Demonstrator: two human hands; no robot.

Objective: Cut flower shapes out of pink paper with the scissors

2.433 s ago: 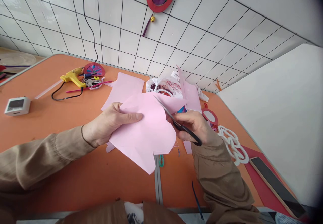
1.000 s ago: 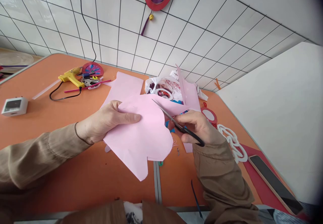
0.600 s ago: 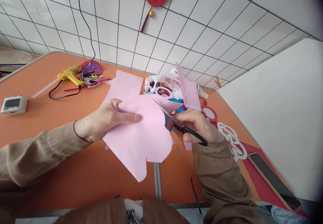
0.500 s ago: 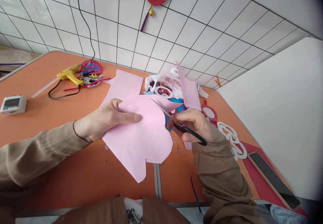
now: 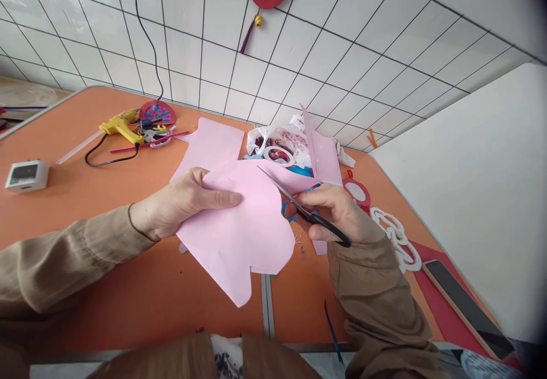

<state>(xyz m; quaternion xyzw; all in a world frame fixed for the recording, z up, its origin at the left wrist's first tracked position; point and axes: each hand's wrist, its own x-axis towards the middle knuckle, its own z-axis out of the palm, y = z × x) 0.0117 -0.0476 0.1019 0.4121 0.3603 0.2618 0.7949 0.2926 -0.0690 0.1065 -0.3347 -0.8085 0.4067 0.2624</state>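
Pink ppr [image 5: 248, 228] in L grip [image 5: 184, 203]

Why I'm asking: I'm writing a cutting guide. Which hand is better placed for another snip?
Probably the right hand: it holds the black-handled scissors, a blade lying over the pink paper. The left hand grips that paper on its opposite side.

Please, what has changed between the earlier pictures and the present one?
The lower tip of the pink paper has shifted left and slightly down in the view, and more of the white ring shows. No grip was taken or released: the left hand holds the paper, the right hand the scissors. The glue gun and phone stayed put.
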